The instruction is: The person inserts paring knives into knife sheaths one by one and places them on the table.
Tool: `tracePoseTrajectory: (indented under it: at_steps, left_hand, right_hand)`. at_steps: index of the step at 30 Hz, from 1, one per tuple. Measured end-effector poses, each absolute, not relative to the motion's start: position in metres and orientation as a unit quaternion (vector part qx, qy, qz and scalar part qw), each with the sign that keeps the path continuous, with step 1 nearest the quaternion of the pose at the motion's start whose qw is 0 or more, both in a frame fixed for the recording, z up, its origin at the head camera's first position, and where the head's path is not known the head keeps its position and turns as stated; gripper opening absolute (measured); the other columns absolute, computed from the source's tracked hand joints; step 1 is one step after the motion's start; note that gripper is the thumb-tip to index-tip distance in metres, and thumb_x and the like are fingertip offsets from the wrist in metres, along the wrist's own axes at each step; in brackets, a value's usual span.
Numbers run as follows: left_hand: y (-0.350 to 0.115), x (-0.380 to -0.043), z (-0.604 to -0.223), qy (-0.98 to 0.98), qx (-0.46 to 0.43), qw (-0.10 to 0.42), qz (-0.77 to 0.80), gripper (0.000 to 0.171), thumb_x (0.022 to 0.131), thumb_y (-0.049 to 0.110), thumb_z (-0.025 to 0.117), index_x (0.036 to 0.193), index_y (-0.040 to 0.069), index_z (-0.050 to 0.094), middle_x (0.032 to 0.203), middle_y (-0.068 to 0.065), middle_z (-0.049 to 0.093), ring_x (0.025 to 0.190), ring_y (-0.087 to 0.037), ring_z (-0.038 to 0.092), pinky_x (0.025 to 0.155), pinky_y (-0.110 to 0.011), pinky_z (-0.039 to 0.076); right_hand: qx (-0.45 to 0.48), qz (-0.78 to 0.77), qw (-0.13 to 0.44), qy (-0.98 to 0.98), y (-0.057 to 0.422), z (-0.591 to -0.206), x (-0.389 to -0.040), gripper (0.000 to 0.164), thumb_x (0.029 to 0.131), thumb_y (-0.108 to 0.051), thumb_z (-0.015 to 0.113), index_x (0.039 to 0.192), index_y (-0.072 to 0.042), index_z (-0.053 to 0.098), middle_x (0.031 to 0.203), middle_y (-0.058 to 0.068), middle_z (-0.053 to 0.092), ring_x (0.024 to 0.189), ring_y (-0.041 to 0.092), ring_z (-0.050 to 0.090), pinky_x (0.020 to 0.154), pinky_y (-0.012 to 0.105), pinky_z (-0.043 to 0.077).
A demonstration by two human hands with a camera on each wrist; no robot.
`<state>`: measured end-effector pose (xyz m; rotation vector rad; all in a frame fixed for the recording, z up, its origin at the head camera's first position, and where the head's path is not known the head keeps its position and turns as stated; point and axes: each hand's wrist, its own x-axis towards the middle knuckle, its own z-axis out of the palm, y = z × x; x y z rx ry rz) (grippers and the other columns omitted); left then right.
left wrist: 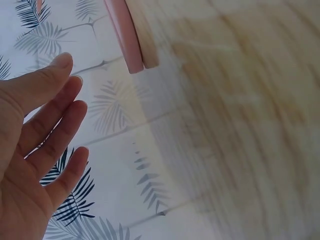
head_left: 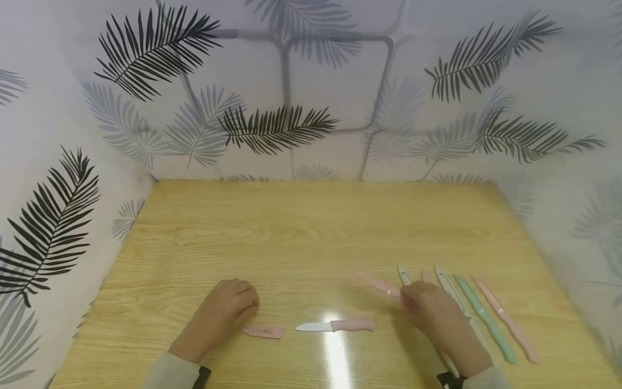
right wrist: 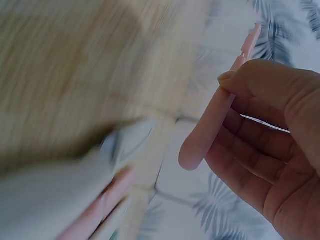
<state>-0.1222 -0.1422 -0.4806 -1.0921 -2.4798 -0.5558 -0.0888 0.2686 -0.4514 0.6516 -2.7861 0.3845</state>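
My left hand (head_left: 225, 310) hovers at the left with its fingers loosely bent and nothing in them. Just right of it lies a pink blade sheath (head_left: 263, 332) with lettering, also visible in the left wrist view as a pink strip (left wrist: 125, 37). A bare paring knife (head_left: 353, 324) with a pale blade and pink handle lies between the hands, blade pointing left. In the right wrist view, my right hand (right wrist: 265, 135) pinches the handle of a pink knife (right wrist: 207, 125) between thumb and fingers. Its far end is blurred in the head view, a pink cover apparently over the blade.
Right of my right hand, a green sheathed knife (head_left: 487, 319) and a pink sheathed knife (head_left: 507, 319) lie slanted. Pale knives (head_left: 451, 287) and another pink one lie partly hidden beneath that hand. Leaf-patterned cloth (head_left: 311, 81) surrounds the wooden tabletop (head_left: 301, 227).
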Motion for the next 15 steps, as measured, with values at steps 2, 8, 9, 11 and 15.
tracePoseTrajectory:
  at_steps: [2, 8, 9, 11, 15]
  left_hand:
    - [-0.144, -0.122, -0.481, -0.884, -0.383, 0.183, -0.193, 0.014, 0.074, 0.007, 0.079, 0.075, 0.014, 0.066, 0.080, 0.006, 0.065, 0.075, -0.009, 0.061, 0.072, -0.033, 0.054]
    - [-0.145, -0.122, -0.481, -0.887, -0.380, 0.178, -0.192, 0.015, 0.073, 0.006, 0.079, 0.074, 0.014, 0.067, 0.079, 0.006, 0.065, 0.074, -0.008, 0.060, 0.074, -0.033, 0.055]
    - [-0.145, -0.122, -0.481, -0.886, -0.381, 0.179, -0.192, 0.015, 0.073, 0.006, 0.079, 0.074, 0.014, 0.067, 0.079, 0.006, 0.065, 0.074, -0.009, 0.060, 0.074, -0.034, 0.055]
    - [-0.146, -0.122, -0.481, -0.887, -0.382, 0.179, -0.189, 0.014, 0.073, 0.006, 0.079, 0.075, 0.014, 0.067, 0.079, 0.006, 0.065, 0.074, -0.009, 0.061, 0.075, -0.035, 0.056]
    - [-0.146, -0.122, -0.481, -0.888, -0.382, 0.179, -0.185, 0.013, 0.073, 0.008, 0.079, 0.076, 0.013, 0.068, 0.080, 0.005, 0.066, 0.075, -0.010, 0.062, 0.075, -0.036, 0.056]
  right_hand:
    - [0.192, 0.137, 0.106, -0.966, 0.285, -0.450, -0.084, 0.009, 0.081, -0.002, 0.072, 0.082, -0.007, 0.066, 0.080, 0.001, 0.065, 0.071, 0.014, 0.062, 0.067, 0.029, 0.057]
    - [0.081, 0.144, 0.031, -0.986, 0.335, -0.443, -0.066, 0.019, 0.088, -0.008, 0.067, 0.102, 0.004, 0.066, 0.101, 0.024, 0.067, 0.092, 0.042, 0.065, 0.078, 0.052, 0.055]
    - [0.066, 0.146, 0.027, -0.987, 0.344, -0.443, -0.064, 0.021, 0.088, -0.008, 0.067, 0.103, 0.006, 0.066, 0.101, 0.026, 0.067, 0.091, 0.044, 0.064, 0.077, 0.053, 0.055]
    - [0.032, 0.151, 0.010, -0.988, 0.360, -0.442, -0.058, 0.025, 0.089, -0.010, 0.066, 0.106, 0.008, 0.064, 0.103, 0.030, 0.064, 0.092, 0.049, 0.062, 0.076, 0.058, 0.053]
    - [-0.019, 0.147, -0.008, -0.989, 0.391, -0.443, -0.050, 0.033, 0.089, -0.014, 0.066, 0.110, 0.012, 0.062, 0.103, 0.033, 0.063, 0.092, 0.052, 0.060, 0.076, 0.061, 0.050]
